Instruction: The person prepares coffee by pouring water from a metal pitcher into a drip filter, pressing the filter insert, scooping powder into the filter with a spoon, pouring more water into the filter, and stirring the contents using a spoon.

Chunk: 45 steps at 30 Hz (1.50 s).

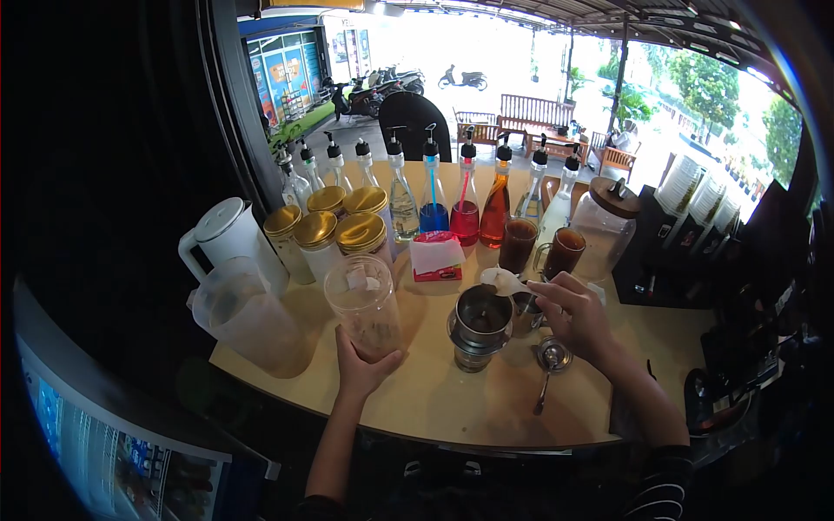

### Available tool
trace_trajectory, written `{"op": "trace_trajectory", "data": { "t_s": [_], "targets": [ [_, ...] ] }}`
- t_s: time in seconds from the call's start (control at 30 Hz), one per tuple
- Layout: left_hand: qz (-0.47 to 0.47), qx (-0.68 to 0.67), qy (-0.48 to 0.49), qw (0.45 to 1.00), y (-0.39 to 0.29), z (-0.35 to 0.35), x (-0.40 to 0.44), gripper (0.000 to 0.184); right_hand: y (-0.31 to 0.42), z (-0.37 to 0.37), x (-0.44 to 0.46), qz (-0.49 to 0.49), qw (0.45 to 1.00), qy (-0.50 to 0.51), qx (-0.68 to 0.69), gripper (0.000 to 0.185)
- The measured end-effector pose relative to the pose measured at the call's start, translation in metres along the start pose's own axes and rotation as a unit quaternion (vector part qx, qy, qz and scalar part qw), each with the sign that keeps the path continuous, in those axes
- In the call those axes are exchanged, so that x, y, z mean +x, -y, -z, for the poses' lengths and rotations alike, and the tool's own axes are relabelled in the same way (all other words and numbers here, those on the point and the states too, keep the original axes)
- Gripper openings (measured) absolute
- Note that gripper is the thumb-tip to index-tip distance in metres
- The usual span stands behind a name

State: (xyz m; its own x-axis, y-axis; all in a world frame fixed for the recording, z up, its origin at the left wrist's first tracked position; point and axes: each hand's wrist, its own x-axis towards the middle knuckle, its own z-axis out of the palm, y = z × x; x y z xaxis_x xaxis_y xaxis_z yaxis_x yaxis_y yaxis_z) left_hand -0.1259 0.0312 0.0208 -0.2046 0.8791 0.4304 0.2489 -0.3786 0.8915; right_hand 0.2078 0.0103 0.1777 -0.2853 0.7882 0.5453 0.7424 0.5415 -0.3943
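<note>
My left hand (pixel 367 372) is wrapped round the lower part of a clear plastic jar (pixel 363 304), which has some pale stuff inside. In my right hand (pixel 575 317) is a white plastic scoop (pixel 504 280), gripped by its handle. The scoop's bowl is over the rim of a metal coffee dripper (pixel 481 323), and what it carries is hard to make out. The dripper sits on a small glass (pixel 471 358). Partly hidden behind my right hand is a metal cup (pixel 526 314). Below that hand, a spoon (pixel 544 386) rests against a small round metal piece (pixel 553 352).
Two glasses of dark drink (pixel 519 246) stand behind the dripper, beside a lidded jar (pixel 604 230). A tissue pack (pixel 437 256), gold-lidded canisters (pixel 314 229) and pump bottles (pixel 466 204) line the back. A white pitcher (pixel 239 239) and clear jug (pixel 248 317) stand left; cup stacks (pixel 695 195) right.
</note>
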Motion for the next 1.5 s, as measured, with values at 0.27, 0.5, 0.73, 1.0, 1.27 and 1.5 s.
{"op": "trace_trajectory", "data": {
  "t_s": [0.27,0.5,0.73,1.0,1.27,1.5],
  "targets": [
    [0.005,0.021,0.013,1.000,0.006,0.003,0.000,0.095,0.023,-0.007,0.024,-0.003,0.995,0.009,0.104,0.023],
    [-0.005,0.000,0.014,1.000,0.013,0.002,-0.002,0.105,0.078,-0.032,0.083,0.111,0.991,0.025,0.065,0.018],
    [-0.024,0.031,0.012,0.999,0.020,0.007,0.001,0.101,0.106,-0.082,0.132,0.406,0.884,0.070,-0.222,0.031],
    [-0.036,0.064,-0.007,0.997,0.016,0.006,-0.004,0.100,0.081,-0.046,0.104,0.324,0.939,0.007,-0.114,0.032],
    [-0.302,0.140,-0.098,0.938,-0.024,-0.002,-0.025,0.062,-0.074,-0.057,-0.013,-0.061,0.982,-0.160,0.078,0.024],
    [-0.242,0.029,0.062,0.968,-0.092,-0.086,0.000,0.069,-0.114,-0.112,-0.065,-0.250,0.907,-0.187,0.282,0.020]
  ]
}}
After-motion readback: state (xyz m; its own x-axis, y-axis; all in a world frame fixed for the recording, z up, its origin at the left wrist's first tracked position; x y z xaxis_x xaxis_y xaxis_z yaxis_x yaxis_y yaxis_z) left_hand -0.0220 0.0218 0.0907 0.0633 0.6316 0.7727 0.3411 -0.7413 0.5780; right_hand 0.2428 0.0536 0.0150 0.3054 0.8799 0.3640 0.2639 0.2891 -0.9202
